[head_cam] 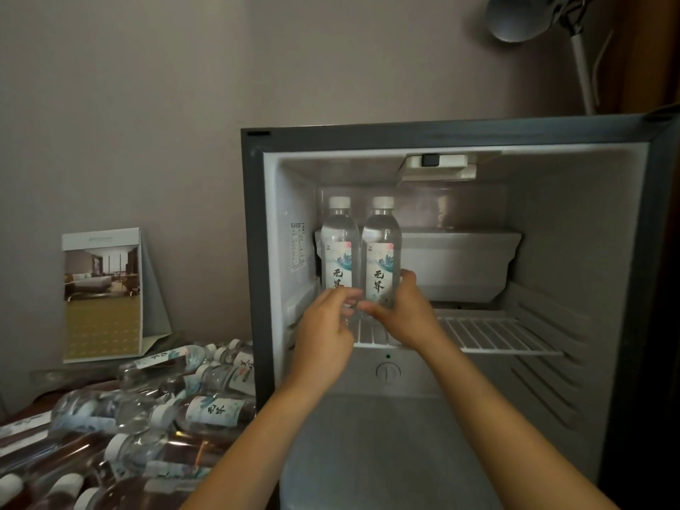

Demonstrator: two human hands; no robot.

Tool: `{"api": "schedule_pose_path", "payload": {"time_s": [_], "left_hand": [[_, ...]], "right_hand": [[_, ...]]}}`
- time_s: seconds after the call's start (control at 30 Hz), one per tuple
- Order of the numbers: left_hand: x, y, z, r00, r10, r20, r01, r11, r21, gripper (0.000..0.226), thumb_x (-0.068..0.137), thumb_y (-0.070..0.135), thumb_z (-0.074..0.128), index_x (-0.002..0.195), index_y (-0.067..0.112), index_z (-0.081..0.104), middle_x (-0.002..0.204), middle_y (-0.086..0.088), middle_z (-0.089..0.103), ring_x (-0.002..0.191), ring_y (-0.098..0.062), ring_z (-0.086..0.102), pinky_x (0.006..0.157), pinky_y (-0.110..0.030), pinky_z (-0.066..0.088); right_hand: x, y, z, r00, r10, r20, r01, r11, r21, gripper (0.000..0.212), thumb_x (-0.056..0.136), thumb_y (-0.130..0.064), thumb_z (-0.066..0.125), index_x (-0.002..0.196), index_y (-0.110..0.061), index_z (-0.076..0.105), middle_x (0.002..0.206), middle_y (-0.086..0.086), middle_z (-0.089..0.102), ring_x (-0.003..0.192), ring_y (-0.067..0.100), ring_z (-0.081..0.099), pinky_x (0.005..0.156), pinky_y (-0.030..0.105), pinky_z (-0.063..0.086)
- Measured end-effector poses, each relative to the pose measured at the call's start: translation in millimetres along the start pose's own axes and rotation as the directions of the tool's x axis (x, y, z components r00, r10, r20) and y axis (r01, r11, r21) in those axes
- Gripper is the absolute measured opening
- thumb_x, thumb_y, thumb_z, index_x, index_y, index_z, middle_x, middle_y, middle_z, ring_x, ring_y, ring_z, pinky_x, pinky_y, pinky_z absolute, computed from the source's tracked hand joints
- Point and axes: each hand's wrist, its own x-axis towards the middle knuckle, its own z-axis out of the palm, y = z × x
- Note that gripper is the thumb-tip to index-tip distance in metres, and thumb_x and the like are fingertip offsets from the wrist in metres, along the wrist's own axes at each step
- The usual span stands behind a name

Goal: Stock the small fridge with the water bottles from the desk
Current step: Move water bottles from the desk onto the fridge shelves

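The small fridge (625, 252) stands open with a white wire shelf (496, 336) inside. Two clear water bottles with white caps stand upright side by side at the shelf's left end. My left hand (325, 336) wraps the base of the left bottle (338, 237). My right hand (404, 314) grips the lower part of the right bottle (381, 241). Several more water bottles (154, 417) lie in a pile on the desk to the left of the fridge.
A white freezer box (460, 263) sits at the back above the shelf's right part. A thermostat dial (387, 372) is below the shelf. A folded hotel card (103, 296) stands on the desk by the wall. A lamp (522, 16) hangs at the upper right.
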Motion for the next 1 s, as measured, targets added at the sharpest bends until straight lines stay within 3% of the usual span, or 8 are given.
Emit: {"api": "schedule_pose_path", "payload": {"time_s": [0.17,0.27,0.37,0.47,0.57,0.67,0.87,1.0], "left_hand": [[-42,-10,-34,0.973,0.203,-0.113,-0.195,0.978,0.075,0.029,0.074,-0.017,0.047,0.079,0.002,0.068,0.077,-0.001,0.062,0.072,-0.002,0.057,0.068,-0.006,0.044],[-74,-23,-60,0.967,0.211,-0.139,-0.19,0.969,0.156,0.025,0.078,0.0,0.043,0.069,0.002,0.067,0.069,-0.003,0.062,0.067,-0.004,0.054,0.06,-0.009,0.043],[-108,-43,-86,0.981,0.149,-0.122,-0.12,0.968,0.222,0.026,0.078,0.003,0.042,0.066,0.004,0.065,0.067,-0.001,0.06,0.065,-0.003,0.052,0.058,-0.007,0.04],[-137,-69,-111,0.997,-0.004,-0.072,0.025,0.954,0.3,0.023,0.075,-0.008,0.049,0.071,0.008,0.066,0.072,0.005,0.057,0.064,0.0,0.05,0.062,-0.005,0.038],[-164,-92,-134,0.987,-0.158,-0.031,0.158,0.914,0.374,0.032,0.07,-0.016,0.054,0.082,0.012,0.066,0.084,0.009,0.056,0.071,-0.002,0.054,0.064,-0.011,0.043],[-182,-108,-150,0.947,-0.315,-0.055,0.309,0.859,0.409,0.032,0.073,-0.011,0.053,0.087,0.015,0.066,0.093,0.007,0.054,0.076,-0.016,0.058,0.065,-0.033,0.05],[-214,-131,-163,0.888,-0.451,0.088,0.358,0.799,0.484,0.027,0.084,0.001,0.051,0.106,0.01,0.064,0.11,-0.001,0.05,0.1,-0.011,0.049,0.085,-0.011,0.03],[-233,-135,-166,0.866,-0.485,0.124,0.379,0.797,0.47,0.027,0.096,0.016,0.044,0.119,0.013,0.057,0.118,-0.005,0.05,0.11,-0.018,0.05,0.094,-0.02,0.033]], "right_hand": [[-42,-10,2,0.901,-0.209,-0.379,0.21,0.977,-0.04,0.047,0.089,-0.025,0.061,0.129,-0.007,0.044,0.118,0.01,0.056,0.096,0.013,0.052,0.08,0.023,0.038],[-74,-19,15,0.851,-0.315,-0.421,0.349,0.937,0.004,0.021,0.091,-0.016,0.057,0.111,-0.009,0.058,0.096,0.003,0.064,0.085,0.012,0.059,0.072,0.028,0.048],[-105,-26,39,0.877,-0.391,-0.281,0.425,0.903,0.07,0.009,0.091,-0.011,0.056,0.096,-0.014,0.062,0.076,-0.003,0.065,0.068,0.013,0.063,0.061,0.037,0.054],[-131,-31,72,0.9,-0.433,-0.052,0.436,0.894,0.105,0.01,0.091,-0.013,0.055,0.096,-0.015,0.064,0.074,0.002,0.066,0.067,0.016,0.065,0.06,0.041,0.054],[-154,-32,107,0.866,-0.469,0.173,0.457,0.883,0.104,0.012,0.092,-0.018,0.053,0.098,-0.014,0.063,0.08,0.006,0.068,0.072,0.022,0.064,0.063,0.039,0.051],[-175,-30,141,0.785,-0.485,0.385,0.496,0.865,0.079,0.015,0.093,-0.026,0.05,0.102,-0.02,0.061,0.093,0.0,0.067,0.084,0.017,0.062,0.07,0.031,0.049],[-199,-30,194,0.684,-0.364,0.632,0.504,0.862,-0.049,0.034,0.091,-0.036,0.049,0.121,-0.02,0.05,0.12,0.003,0.055,0.107,0.022,0.054,0.087,0.035,0.047],[-201,-27,206,0.652,-0.238,0.72,0.474,0.869,-0.142,0.063,0.083,-0.052,0.056,0.136,-0.027,0.032,0.13,0.003,0.048,0.114,0.024,0.051,0.089,0.036,0.047]]}}
